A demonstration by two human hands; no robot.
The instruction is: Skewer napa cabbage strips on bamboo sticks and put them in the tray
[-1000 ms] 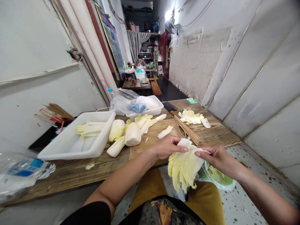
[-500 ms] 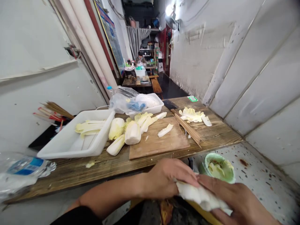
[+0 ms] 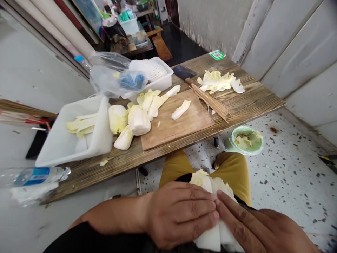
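Observation:
Both my hands hold a folded napa cabbage leaf over my lap, close to my body. My left hand lies on top of it with fingers curled over the leaf. Beside it, my right hand presses the leaf's white stalk part from the right. On the wooden table lie cut cabbage pieces beside a wooden cutting board with one leaf strip on it. A white tray at the left holds more leaves.
Bamboo skewers, a cleaver and a small leaf pile lie on the table's right part. A white basket with a plastic bag stands behind. A water bottle lies at the left. On the floor stands a green bowl of scraps.
My hands pulled the cabbage leaf from the table edge down to my lap and folded it. The view tilted downward toward my knees.

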